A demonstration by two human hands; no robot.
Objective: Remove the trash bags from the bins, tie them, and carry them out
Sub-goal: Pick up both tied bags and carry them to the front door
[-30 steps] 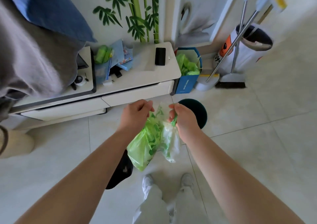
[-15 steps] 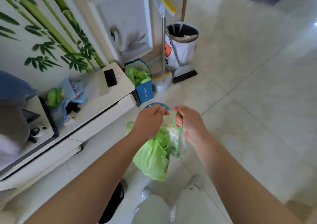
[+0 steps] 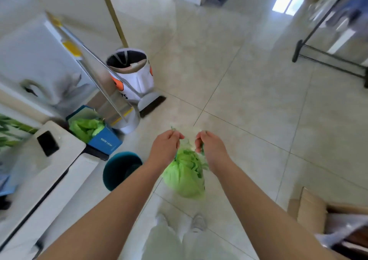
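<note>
At the far left a blue bin lined with green plastic stands beside the white table, and a round teal bin stands on the floor near it. The left hand is closed on one top edge of the green trash bag. The bag hangs between and below the hands, above the floor. The right hand pinches the other edge.

Bare forearms; pale trousers, seemingly white shoes
</note>
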